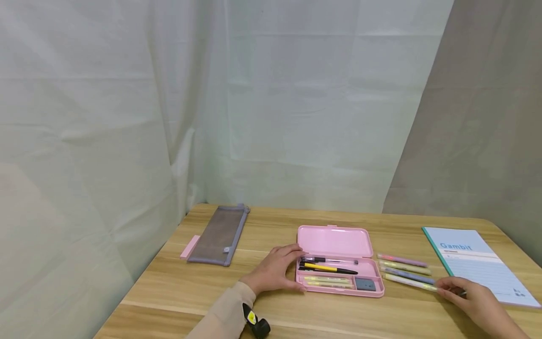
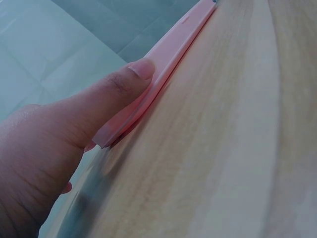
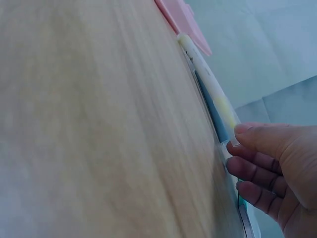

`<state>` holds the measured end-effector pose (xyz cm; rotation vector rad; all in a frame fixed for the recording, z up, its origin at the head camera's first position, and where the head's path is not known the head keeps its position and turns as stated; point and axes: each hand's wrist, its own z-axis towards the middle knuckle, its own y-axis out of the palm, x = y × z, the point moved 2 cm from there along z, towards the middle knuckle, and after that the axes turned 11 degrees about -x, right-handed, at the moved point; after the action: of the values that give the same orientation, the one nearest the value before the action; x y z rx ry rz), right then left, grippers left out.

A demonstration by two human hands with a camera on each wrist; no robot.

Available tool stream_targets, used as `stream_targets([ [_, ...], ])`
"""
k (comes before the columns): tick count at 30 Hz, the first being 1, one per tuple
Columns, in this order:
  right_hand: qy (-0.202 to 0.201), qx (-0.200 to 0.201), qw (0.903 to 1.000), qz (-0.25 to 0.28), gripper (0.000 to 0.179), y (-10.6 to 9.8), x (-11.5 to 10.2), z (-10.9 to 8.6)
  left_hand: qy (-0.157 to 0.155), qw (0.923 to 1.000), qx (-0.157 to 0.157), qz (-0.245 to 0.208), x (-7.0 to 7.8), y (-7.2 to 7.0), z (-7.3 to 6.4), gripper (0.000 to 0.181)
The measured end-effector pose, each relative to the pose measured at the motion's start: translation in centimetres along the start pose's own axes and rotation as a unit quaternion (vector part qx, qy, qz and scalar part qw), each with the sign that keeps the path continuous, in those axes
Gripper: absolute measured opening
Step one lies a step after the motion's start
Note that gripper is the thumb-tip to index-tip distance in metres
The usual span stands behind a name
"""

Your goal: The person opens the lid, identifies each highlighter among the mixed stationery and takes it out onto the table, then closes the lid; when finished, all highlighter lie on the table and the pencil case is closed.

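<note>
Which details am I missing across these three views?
- Head: right end of the held pale pen, covered by the right hand.
- Head: small print on the notebook, too small to read.
- Head: left sleeve, cut off by the bottom edge.
- Left wrist: contents of the pink case, hidden by its wall at this low angle.

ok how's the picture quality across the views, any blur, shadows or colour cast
Head view: soft, even light, the title on the notebook readable; left wrist view: bluish cast, tilted framing, a soft shadow on the table by the left hand; right wrist view: bluish and tilted too, table grain blurred, right hand fairly clear.
</note>
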<state>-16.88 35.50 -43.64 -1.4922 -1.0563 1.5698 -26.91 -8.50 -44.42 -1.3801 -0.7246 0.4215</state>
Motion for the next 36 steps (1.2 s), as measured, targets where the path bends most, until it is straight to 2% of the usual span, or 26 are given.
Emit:
stream_targets([
  [7, -0.014, 0.011, 0.9997, -0.015, 0.006, 0.2, -0.1, 0.2, 0.0, 1.0, 0.001, 0.005, 0.0, 0.0, 0.1, 0.09],
  [17, -0.104, 0.081, 0.991, -0.024, 0.017, 0.8, 0.0, 0.0, -0.003, 1.0, 0.001, 0.006, -0.1, 0.1, 0.0, 0.091],
  [26, -0.079, 0.067, 0.9945, -0.013, 0.016, 0.4, -0.2, 0.1, -0.008, 1.0, -0.005, 0.001, -0.1, 0.2, -0.1, 0.092],
  [32, -0.116, 0.088, 0.9893, 0.0, 0.02, 0.0, -0.2, -0.1, -0.009, 0.9999, -0.009, 0.0, 0.0, 0.1, 0.0, 0.092],
  [36, -0.11, 0.08, 0.9906, 0.002, 0.017, -0.5, -0.4, -0.1, -0.011, 0.9999, -0.011, 0.0, 0.1, 0.0, 0.0, 0.092],
])
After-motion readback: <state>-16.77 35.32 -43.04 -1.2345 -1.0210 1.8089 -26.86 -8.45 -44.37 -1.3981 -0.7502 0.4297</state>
